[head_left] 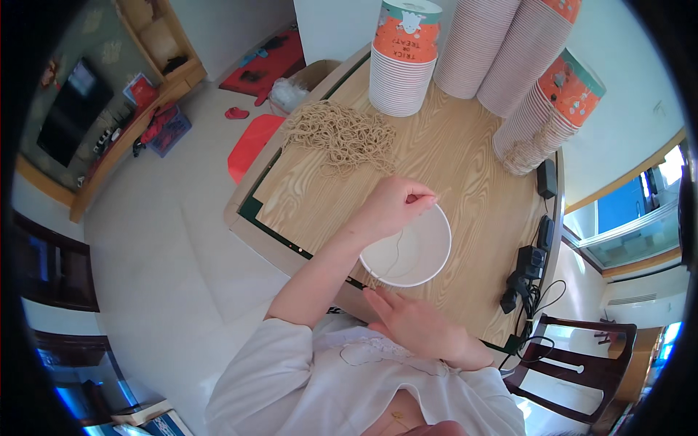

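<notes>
A white paper bucket (429,251) stands mouth up near the table's front edge. My left hand (396,207) is over its far rim, thumb and fingertips pinched together, apparently on a thin tan twine (398,251). That twine runs down inside the bucket to the near rim, its upper part hidden under the hand. Below the near rim is my right hand (422,323), fingers stretched out to the left, its fingertips close to a short bit of twine. A loose tangled heap of twine pieces (342,138) lies beyond my left hand.
Tall stacks of nested buckets (400,80) stand along the far side; another stack (542,116) leans at the right, with twine on it. Black adapters and cables (531,265) line the right edge. A red stool (251,145) and a dark wooden chair (582,363) flank the table.
</notes>
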A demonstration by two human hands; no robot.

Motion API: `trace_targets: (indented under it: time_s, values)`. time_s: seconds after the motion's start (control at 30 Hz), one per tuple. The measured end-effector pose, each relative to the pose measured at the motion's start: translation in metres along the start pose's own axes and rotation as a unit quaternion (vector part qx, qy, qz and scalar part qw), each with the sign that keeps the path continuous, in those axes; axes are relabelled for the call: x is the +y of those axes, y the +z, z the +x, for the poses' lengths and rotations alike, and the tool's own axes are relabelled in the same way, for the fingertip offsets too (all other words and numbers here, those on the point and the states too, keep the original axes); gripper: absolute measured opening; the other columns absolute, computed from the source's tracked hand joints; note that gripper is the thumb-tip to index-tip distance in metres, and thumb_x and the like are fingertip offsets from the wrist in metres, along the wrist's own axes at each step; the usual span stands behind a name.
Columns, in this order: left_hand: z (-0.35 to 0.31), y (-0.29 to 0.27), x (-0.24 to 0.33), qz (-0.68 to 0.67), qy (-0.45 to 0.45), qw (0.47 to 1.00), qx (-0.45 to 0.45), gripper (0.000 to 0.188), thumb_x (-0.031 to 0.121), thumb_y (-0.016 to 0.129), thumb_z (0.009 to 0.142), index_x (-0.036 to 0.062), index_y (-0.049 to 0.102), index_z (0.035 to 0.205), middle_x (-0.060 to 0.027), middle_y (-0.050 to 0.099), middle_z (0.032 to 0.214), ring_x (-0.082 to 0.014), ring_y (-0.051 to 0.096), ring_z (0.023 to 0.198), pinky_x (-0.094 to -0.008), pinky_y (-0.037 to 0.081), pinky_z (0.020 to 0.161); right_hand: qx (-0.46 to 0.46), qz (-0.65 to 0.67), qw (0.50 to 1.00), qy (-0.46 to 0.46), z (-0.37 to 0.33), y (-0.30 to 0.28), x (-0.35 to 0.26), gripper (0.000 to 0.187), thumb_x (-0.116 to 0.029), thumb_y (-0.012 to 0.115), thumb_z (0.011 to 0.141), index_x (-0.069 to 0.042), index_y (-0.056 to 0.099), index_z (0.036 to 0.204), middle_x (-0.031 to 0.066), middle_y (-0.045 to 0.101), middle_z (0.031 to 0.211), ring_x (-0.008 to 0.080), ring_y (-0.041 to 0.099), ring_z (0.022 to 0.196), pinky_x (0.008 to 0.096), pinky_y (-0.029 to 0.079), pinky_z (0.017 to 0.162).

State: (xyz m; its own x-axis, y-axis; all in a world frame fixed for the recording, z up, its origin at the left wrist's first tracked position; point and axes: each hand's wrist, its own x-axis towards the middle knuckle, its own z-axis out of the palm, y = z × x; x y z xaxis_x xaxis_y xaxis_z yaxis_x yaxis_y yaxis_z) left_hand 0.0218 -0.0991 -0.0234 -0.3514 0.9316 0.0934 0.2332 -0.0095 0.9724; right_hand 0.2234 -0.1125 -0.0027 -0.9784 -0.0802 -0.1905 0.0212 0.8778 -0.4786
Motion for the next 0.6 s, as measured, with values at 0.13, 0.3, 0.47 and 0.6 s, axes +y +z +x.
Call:
trace_targets:
  time_s: [0.13,0.3,0.47,0.6]
  values:
    - [-0.003,0.001,0.006,-0.01,-0.016,1.0,-0.01,0.019,0.006,0.064,0.09,0.001,0.071,0.107,-0.0053,0.071,0.083,-0.0103,0.063,0.071,-0.0251,0.052,0.068,0.023,0.007,0.999,0.021,0.007,0.011,0.003,0.056,-0.034,0.055,0.095,0.004,0.042,0.135,0.0222,0.054,0.127,0.0367,0.064,0.097,0.0418,0.055,0.077]
    - [-0.004,0.002,0.016,-0.044,-0.045,0.998,-0.014,0.013,0.004,0.063,0.09,-0.0011,0.067,0.101,-0.0062,0.07,0.084,-0.0108,0.063,0.07,-0.0247,0.052,0.067,0.049,0.017,0.999,0.012,0.013,0.041,0.021,0.053,-0.034,0.056,0.095,0.005,0.047,0.13,0.0217,0.057,0.123,0.0375,0.065,0.093,0.0431,0.054,0.08]
    - [-0.006,0.001,0.011,-0.065,-0.037,0.997,-0.016,0.004,0.003,0.064,0.089,-0.0001,0.062,0.089,-0.0048,0.069,0.081,-0.0099,0.063,0.07,-0.0236,0.051,0.066,-0.138,0.065,0.984,0.093,0.027,0.02,0.018,0.05,-0.04,0.052,0.097,0.004,0.055,0.121,0.0171,0.066,0.101,0.0322,0.067,0.088,0.0408,0.053,0.077]
    - [-0.004,0.005,0.012,-0.046,-0.006,0.999,0.02,0.007,0.005,0.069,0.087,0.0007,0.064,0.09,-0.003,0.068,0.08,-0.0088,0.063,0.071,-0.0233,0.051,0.067,-0.146,0.508,0.849,0.006,0.043,0.078,0.055,0.05,-0.045,0.04,0.102,0.0,0.058,0.114,0.0053,0.062,0.081,0.0159,0.061,0.073,0.0294,0.049,0.066]
